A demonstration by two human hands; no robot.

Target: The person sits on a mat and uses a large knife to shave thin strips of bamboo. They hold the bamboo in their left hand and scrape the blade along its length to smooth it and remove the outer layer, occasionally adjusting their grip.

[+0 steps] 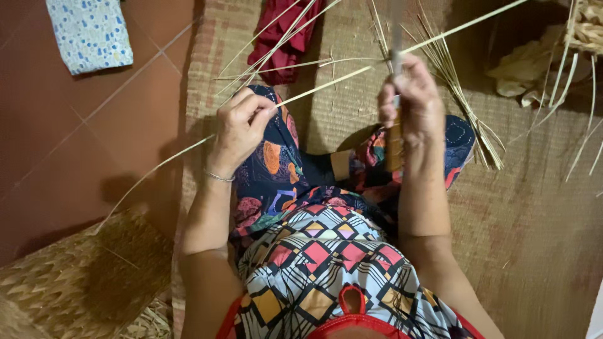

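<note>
From the head camera, looking straight down: the left hand (242, 122) is closed in a fist around a long pale reed strip (326, 83), which runs slantwise from the lower left, through the fist, up toward the right hand (411, 103). That right hand is curled shut around a knife with a wooden handle (394, 147), blade up and blurred, right where the strip crosses it. Risk here, I'd say: fingers sit close to the blade, and an uneven pull could snap or split the strip crooked. The person sits on a woven mat (534, 220); loose reeds (465, 107) lie beyond, a woven basket (75, 282) at lower left, red floor tiles (75, 138) and a spotted cloth (91, 34).
</note>
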